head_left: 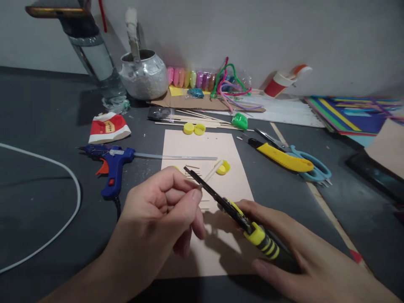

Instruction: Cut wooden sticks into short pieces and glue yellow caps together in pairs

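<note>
The left hand [160, 214] pinches a thin stick [212, 172]; the right hand [293, 235] grips a black-and-yellow tool [240, 219], seemingly touching it.

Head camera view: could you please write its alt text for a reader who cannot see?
The left hand pinches a thin wooden stick at the black blades of a yellow-and-black cutting tool, held in the right hand above a pale sheet. A blue hot glue gun lies on the left; a yellow utility knife and blue-handled scissors lie on the right.

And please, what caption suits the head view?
Left hand pinching a thin stick beside the yellow-and-black tool held in the right hand.
</note>
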The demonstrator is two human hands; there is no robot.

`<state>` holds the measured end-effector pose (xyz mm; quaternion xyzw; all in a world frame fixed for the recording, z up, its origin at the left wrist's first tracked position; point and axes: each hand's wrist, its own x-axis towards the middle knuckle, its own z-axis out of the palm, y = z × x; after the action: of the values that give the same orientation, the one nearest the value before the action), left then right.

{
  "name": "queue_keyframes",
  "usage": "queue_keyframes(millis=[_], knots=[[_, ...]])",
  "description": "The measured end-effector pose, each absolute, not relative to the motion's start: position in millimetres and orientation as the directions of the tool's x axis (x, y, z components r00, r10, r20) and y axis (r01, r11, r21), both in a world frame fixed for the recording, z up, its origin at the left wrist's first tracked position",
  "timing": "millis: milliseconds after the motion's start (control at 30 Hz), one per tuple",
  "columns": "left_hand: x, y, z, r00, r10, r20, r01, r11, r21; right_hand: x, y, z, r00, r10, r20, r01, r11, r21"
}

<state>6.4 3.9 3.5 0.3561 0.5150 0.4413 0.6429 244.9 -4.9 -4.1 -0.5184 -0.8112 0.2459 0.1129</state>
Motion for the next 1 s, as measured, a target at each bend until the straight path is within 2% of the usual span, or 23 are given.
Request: queue_keyframes(millis=[500,700,800,900,1000], knots=[[6.4,6.4,4.2,0.067,0.929,-0.364,-0.164,0.370,0.914,241.8,-2.6,-1.6,-0.461,0.881,-0.107,0.778,0.343,-0.526],[7.1,2.6,0.6,0.080,0.946,-0.313,-0.152,0.322,0.935,235.3,-3.5,4.9,-0.519,0.847,-0.115,0.752,0.388,-0.533],[6.0,0.3,-2.3,0.070,0.968,-0.242,-0.065,0.246,0.967,236.8,-5.5,2.2,-0.506,0.858,-0.082,0.765,0.404,-0.502],[4.4,-0.9,-5.7,0.074,0.993,-0.090,0.132,0.080,0.988,236.8,-5.9,0.4,-0.478,0.876,-0.072,0.769,0.377,-0.516],[4.6,-1.4,-7.3,0.086,0.996,0.016,0.299,-0.041,0.953,233.6,-5.5,1.4,-0.428,0.899,-0.098,0.773,0.307,-0.556]])
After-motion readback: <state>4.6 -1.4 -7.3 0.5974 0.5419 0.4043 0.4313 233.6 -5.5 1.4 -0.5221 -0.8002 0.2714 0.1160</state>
